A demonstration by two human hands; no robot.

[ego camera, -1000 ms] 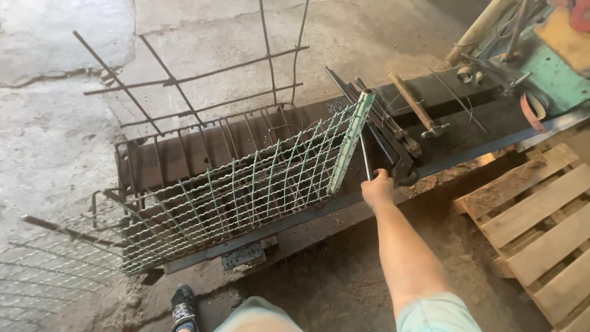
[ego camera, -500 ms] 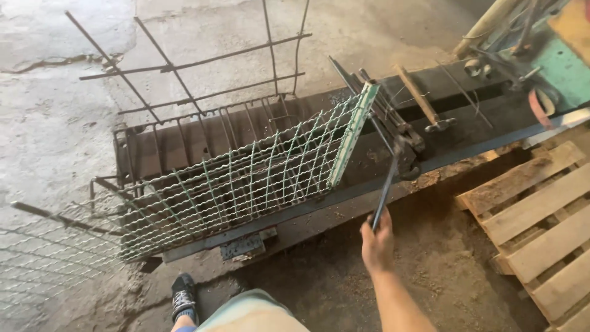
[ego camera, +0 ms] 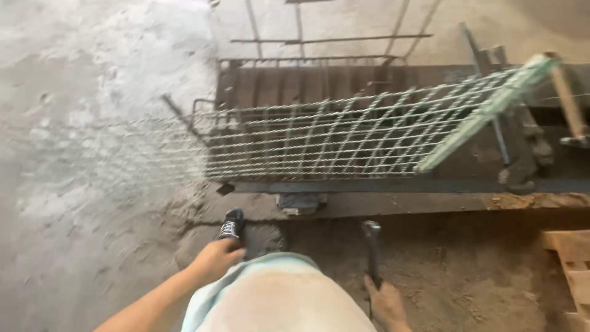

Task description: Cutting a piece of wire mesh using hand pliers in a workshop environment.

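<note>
Hazards are gathering around the long dark steel bending bench (ego camera: pixel 393 184) in the head view, the only view given. The right hand (ego camera: pixel 388 304) is closing around the handle of a dark metal hammer (ego camera: pixel 372 252), whose head is pointing up toward the bench edge, well below the sheet of grey welded wire mesh (ego camera: pixel 344 138) that is lying tilted across the bench. The left hand (ego camera: pixel 215 258) is hanging loose beside the thigh, fingers curled and holding nothing, just above a black shoe (ego camera: pixel 231 224). The mesh is overhanging the bench to the left, so a blow is likely to be making it spring or slide. Cut wire ends are sticking out near the legs and could be scratching skin. The pale green flat bar (ego camera: pixel 485 110) leaning on the mesh could be slipping off.
</note>
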